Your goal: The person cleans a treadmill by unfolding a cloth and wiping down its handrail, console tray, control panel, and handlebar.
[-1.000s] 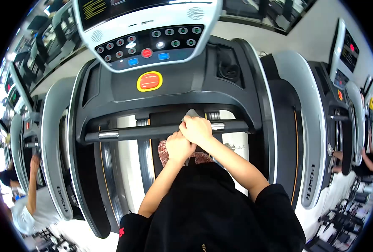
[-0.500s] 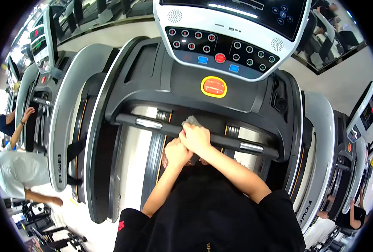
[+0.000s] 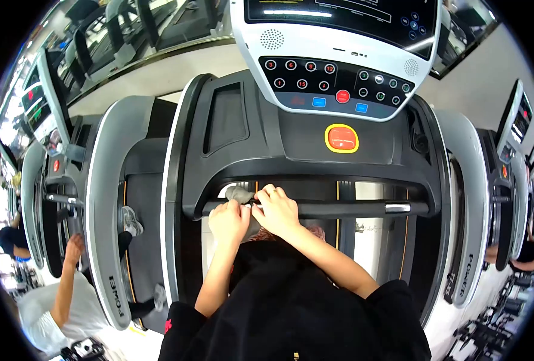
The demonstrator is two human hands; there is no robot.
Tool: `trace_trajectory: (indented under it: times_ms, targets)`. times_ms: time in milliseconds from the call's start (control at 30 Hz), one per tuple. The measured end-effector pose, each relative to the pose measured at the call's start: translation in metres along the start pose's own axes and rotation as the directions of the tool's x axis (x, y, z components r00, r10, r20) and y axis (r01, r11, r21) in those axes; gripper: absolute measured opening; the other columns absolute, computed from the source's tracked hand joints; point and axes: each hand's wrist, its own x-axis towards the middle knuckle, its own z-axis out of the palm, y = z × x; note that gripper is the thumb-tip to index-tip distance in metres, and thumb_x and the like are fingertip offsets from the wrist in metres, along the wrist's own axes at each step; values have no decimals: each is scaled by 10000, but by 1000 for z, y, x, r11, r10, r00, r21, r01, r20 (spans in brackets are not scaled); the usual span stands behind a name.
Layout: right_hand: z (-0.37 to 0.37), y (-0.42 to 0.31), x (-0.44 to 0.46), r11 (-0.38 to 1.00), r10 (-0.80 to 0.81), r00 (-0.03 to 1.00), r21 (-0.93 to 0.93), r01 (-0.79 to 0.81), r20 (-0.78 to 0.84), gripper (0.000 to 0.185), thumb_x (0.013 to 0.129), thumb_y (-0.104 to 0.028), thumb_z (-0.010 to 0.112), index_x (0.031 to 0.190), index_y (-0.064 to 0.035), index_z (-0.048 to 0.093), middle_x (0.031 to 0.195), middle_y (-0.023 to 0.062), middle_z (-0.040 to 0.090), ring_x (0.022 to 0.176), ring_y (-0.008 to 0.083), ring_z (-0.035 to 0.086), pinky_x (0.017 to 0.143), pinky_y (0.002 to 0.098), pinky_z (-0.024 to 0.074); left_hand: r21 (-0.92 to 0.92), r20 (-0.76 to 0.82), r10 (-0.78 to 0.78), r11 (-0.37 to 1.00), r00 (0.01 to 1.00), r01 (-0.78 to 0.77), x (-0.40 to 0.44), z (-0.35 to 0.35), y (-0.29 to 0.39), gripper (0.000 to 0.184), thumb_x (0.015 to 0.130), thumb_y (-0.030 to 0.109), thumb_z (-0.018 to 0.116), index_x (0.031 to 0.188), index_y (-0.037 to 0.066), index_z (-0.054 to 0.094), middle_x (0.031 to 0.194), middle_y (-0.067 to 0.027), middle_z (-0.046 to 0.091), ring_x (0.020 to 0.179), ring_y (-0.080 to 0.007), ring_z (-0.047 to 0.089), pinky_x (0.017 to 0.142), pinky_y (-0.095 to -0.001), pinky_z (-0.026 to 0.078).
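Note:
A treadmill's dark handlebar [image 3: 351, 209] crosses in front of me. At its left part, my left hand [image 3: 229, 221] is closed, its fingers curled on the bar. Right beside it my right hand [image 3: 276, 209] bends its fingers over the bar and a bit of grey cloth. The crumpled grey cloth [image 3: 240, 194] sticks out beyond the bar, between and above the hands. Above them is the treadmill console [image 3: 339, 78] with numbered buttons and a lit screen. An orange button with a yellow rim [image 3: 341, 138] sits below the console.
Other treadmills stand left [image 3: 113, 204] and right [image 3: 468, 204]. A person in a light shirt [image 3: 68, 313] is at the lower left, one arm raised. Someone in dark clothes [image 3: 528, 253] is at the far right. Gym machines [image 3: 495, 325] stand at the lower right.
My hands have moved left along the bar with the grey cloth and are now more side by side, no longer stacked. The view has turned, and the bar now looks level.

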Motion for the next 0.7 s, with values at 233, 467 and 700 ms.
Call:
trace_trajectory:
  times_ms: [233, 467, 700]
  targets:
    - [-28, 10, -5, 861, -3, 1000, 509, -4, 13, 537, 677, -181, 699, 1157, -81, 480, 1226, 137, 502, 1147, 356, 445, 981, 436, 345, -622, 132, 312, 765, 941, -166, 44, -19, 15, 180, 726, 120, 590, 626, 24, 476, 567, -128, 510, 567, -317, 550, 523, -402, 432]
    - [-72, 20, 38, 770, 334, 795, 632, 79, -506, 383, 733, 1, 590, 1098, -13, 476, 1027, 79, 540, 985, 181, 521, 903, 314, 408, -820, 103, 150, 572, 983, -2, 44, -18, 31, 67, 745, 55, 590, 774, 18, 542, 673, -72, 517, 590, -210, 513, 547, -298, 421]
    - [-30, 15, 108, 891, -293, 904, -431, 141, -311, 398, 652, -265, 689, 1018, -130, 611, 923, 52, 544, 869, 250, 503, 726, 390, 398, -800, 272, 621, 571, 736, -186, 32, -16, 33, 119, 719, 180, 610, 710, 71, 564, 691, -97, 586, 693, -294, 599, 604, -401, 478]
